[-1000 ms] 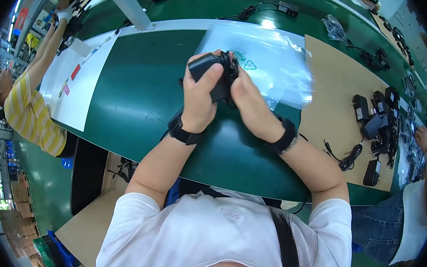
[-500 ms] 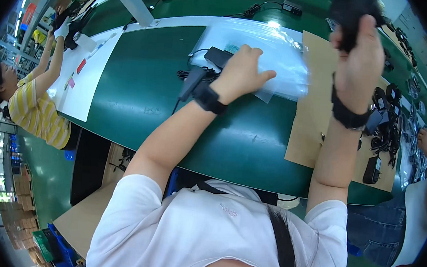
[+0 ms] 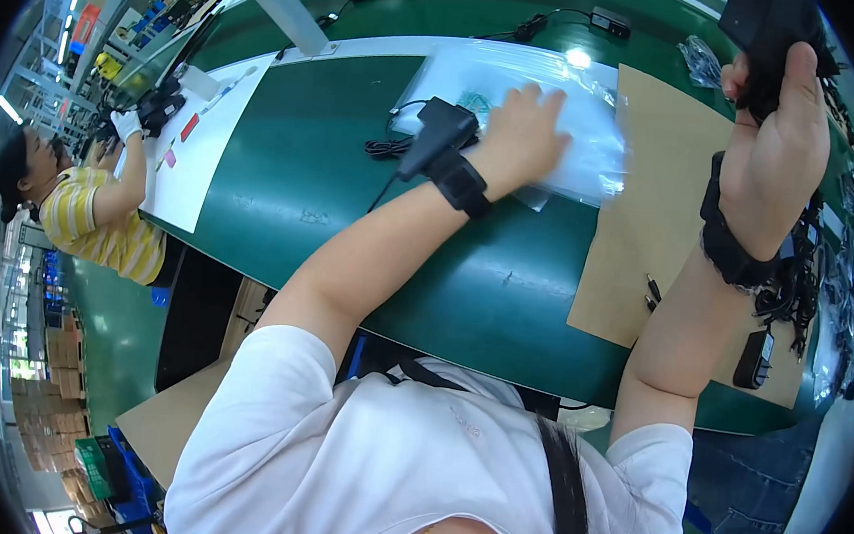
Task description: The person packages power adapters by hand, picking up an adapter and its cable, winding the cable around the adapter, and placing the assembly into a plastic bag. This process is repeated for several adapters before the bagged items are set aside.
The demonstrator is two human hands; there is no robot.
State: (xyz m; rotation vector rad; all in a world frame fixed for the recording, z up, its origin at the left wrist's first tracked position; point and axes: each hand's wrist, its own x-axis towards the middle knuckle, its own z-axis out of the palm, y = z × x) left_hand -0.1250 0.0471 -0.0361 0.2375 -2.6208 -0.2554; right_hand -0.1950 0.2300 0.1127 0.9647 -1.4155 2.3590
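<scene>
My left hand (image 3: 523, 144), fingers apart and a little blurred, hovers at or on a stack of clear plastic bags (image 3: 582, 149); I cannot tell whether it touches them. A black strap with a dark boxy device (image 3: 461, 182) sits on that wrist. Partly behind the device lies a black power adapter (image 3: 456, 115) with its coiled cable (image 3: 388, 149). Raised at the upper right, my right hand (image 3: 790, 135) grips a black power adapter (image 3: 774, 43), which the fingers partly cover. A black strap (image 3: 730, 246) circles the right wrist.
Brown cardboard (image 3: 644, 184) covers part of the green bench (image 3: 485, 292). More adapters and cables, including a black adapter (image 3: 755, 358), lie at right. A metal post (image 3: 277, 4) rises at the far side. A co-worker in yellow stripes (image 3: 110, 217) handles dark items at left.
My right hand has moved up and right with the black power adapter. My left hand has shifted right over the bags. The whole view has also shifted slightly.
</scene>
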